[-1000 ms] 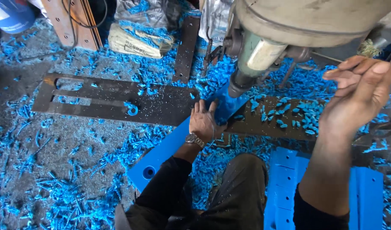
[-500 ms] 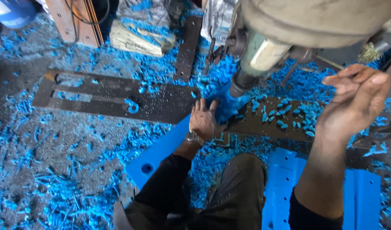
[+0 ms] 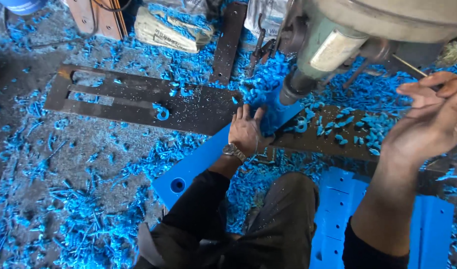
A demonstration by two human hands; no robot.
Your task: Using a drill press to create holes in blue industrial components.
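My left hand [image 3: 246, 130] lies flat on a long blue plastic bar [image 3: 188, 172], pressing it down on the dark steel table under the spindle [image 3: 292, 90] of a grey-green drill press [image 3: 338, 42]. The spindle tip sits right at the bar, just past my fingertips, amid a heap of blue shavings [image 3: 261, 84]. At the right, my right hand [image 3: 430, 124] is raised with its fingers curled round a thin metal feed lever [image 3: 410, 65]. The bar has a round hole [image 3: 177, 185] near its close end.
A slotted dark steel plate [image 3: 139, 99] stretches to the left. Several blue plastic bars [image 3: 338, 214] are stacked at the lower right beside my knee. Blue curls cover the floor [image 3: 64, 214]. A folded sack [image 3: 173, 32] and a wooden board [image 3: 99, 17] lie at the back.
My right hand has come down a little with the lever. My left hand stays pressed on the blue bar under the spindle.
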